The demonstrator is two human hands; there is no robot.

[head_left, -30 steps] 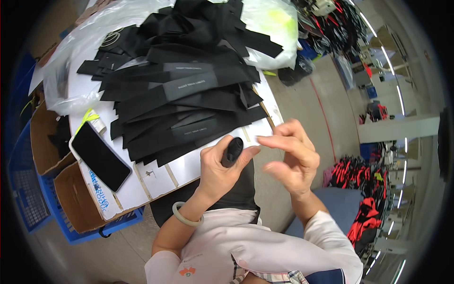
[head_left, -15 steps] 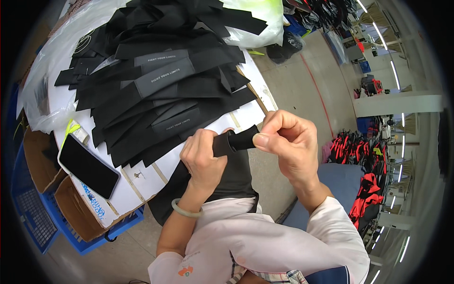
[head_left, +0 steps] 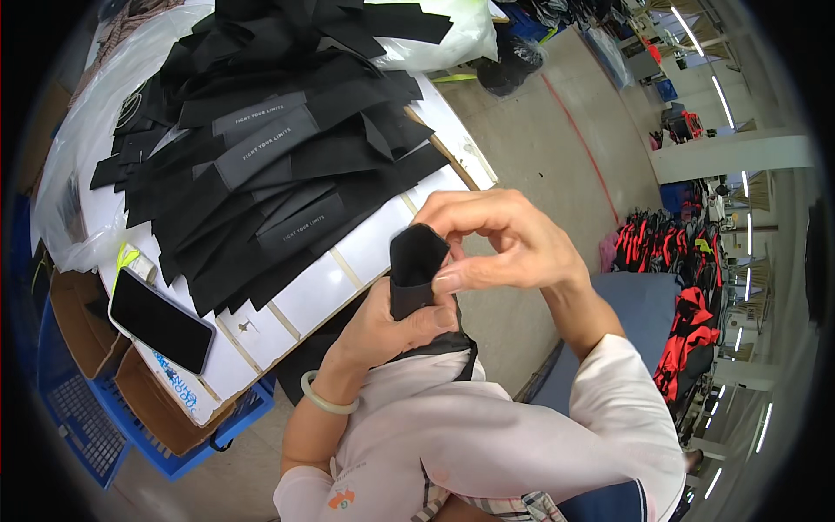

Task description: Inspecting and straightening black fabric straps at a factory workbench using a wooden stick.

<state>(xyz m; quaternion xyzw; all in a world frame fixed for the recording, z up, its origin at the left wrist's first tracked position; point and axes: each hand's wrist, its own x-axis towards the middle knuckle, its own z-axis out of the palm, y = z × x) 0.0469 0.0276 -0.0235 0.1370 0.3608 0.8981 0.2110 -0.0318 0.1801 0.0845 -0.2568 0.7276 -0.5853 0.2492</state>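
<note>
Over my lap, my left hand (head_left: 372,326) is wrapped round a folded black fabric band (head_left: 410,300), whose upper end stands up as an open loop or tube. My right hand (head_left: 513,248) grips the right rim of that opening between thumb and fingers; some fingertips are hidden behind the cloth. More black material (head_left: 457,346) hangs below the hands across my lap. To the upper left, a heap of black fabric strips (head_left: 287,165), several with grey printed panels, covers much of the white table (head_left: 378,244).
A phone (head_left: 161,317) lies near the table's left edge. Below that stand a cardboard box (head_left: 161,400) and a blue plastic crate (head_left: 83,426). Clear plastic bags border the heap. A blue-grey padded surface (head_left: 609,339) and red-and-black garments (head_left: 687,339) are at my right.
My right hand has moved left, closer to my left hand. The band's end, earlier stretched out to the right, now points up and gapes open.
</note>
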